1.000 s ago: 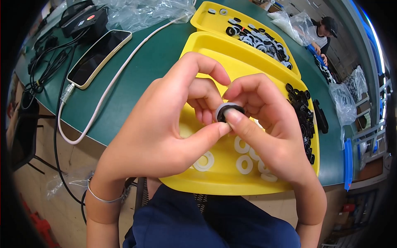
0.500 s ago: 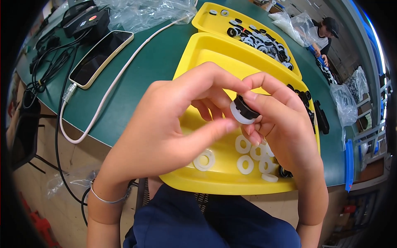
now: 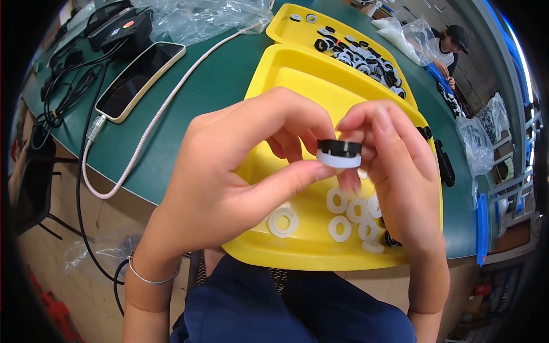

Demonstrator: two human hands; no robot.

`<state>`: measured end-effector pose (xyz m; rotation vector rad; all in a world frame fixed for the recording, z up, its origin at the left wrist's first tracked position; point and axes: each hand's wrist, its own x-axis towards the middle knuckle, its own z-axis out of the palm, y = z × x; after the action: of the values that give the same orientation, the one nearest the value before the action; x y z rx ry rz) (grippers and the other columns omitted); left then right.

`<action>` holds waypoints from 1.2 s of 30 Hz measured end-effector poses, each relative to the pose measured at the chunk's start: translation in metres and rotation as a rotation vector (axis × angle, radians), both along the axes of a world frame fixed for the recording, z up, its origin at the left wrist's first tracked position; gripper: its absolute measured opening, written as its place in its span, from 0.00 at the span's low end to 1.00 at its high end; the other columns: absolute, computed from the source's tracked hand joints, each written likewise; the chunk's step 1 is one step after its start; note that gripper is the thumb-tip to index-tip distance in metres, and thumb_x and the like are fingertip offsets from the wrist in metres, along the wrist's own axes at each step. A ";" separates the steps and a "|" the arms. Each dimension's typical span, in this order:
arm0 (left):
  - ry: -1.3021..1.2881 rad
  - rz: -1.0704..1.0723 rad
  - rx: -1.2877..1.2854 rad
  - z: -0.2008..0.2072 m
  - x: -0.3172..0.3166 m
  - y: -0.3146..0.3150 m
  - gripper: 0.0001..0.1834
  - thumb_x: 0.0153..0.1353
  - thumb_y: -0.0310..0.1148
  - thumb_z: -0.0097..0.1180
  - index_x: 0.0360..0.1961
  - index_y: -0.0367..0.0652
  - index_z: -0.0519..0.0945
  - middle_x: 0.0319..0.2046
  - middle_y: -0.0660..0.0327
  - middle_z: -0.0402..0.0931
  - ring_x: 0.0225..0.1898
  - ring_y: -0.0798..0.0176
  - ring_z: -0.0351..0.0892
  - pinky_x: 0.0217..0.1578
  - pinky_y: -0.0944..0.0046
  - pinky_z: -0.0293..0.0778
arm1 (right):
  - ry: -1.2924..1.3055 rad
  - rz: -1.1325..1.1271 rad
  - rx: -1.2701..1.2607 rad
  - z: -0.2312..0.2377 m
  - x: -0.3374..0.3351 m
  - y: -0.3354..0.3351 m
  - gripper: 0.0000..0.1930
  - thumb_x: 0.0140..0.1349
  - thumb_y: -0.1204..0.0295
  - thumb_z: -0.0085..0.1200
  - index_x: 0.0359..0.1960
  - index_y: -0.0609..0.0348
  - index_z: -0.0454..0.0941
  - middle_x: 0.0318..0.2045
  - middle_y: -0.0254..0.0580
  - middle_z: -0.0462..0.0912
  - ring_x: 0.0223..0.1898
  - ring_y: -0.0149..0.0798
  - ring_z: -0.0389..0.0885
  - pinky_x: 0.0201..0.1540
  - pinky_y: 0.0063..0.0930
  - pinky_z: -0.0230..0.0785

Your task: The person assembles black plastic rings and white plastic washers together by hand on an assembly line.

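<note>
The head view comes from the left one of two fisheye cameras worn side by side on the person's head. It looks steeply down and forward, over the navy-clad lap (image 3: 286,306) at the lower edge. It sits close to the left hand (image 3: 220,171) and right hand (image 3: 400,180), which fill much of the middle above the near yellow tray (image 3: 320,261). The green tabletop (image 3: 211,86) curves away beyond, and a co-worker (image 3: 449,48) appears small at upper right.
</note>
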<state>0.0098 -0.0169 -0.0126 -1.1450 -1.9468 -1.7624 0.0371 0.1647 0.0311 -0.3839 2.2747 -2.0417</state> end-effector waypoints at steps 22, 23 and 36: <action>0.014 -0.018 -0.091 -0.002 -0.002 -0.004 0.11 0.48 0.22 0.59 0.34 0.32 0.76 0.27 0.59 0.76 0.28 0.69 0.75 0.32 0.72 0.71 | 0.413 0.037 0.507 -0.003 0.008 -0.006 0.07 0.61 0.77 0.50 0.38 0.66 0.69 0.31 0.37 0.72 0.31 0.25 0.70 0.37 0.17 0.64; 0.013 -0.016 -0.091 -0.002 -0.001 -0.005 0.11 0.48 0.22 0.59 0.34 0.32 0.76 0.27 0.59 0.76 0.28 0.69 0.75 0.32 0.72 0.71 | 0.413 0.040 0.506 -0.004 0.006 -0.005 0.07 0.61 0.77 0.50 0.38 0.66 0.69 0.31 0.37 0.72 0.31 0.25 0.70 0.37 0.17 0.64; -0.128 -0.039 -0.061 0.000 0.003 -0.003 0.07 0.54 0.24 0.54 0.33 0.32 0.75 0.27 0.60 0.76 0.28 0.69 0.78 0.32 0.72 0.72 | 0.340 0.013 0.413 -0.006 0.009 -0.003 0.09 0.66 0.72 0.45 0.39 0.66 0.72 0.28 0.34 0.76 0.27 0.23 0.73 0.31 0.15 0.65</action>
<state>0.0132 -0.0195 -0.0129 -1.1216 -2.0785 -1.8502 0.0463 0.1621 0.0250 -0.7526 2.7911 -1.5315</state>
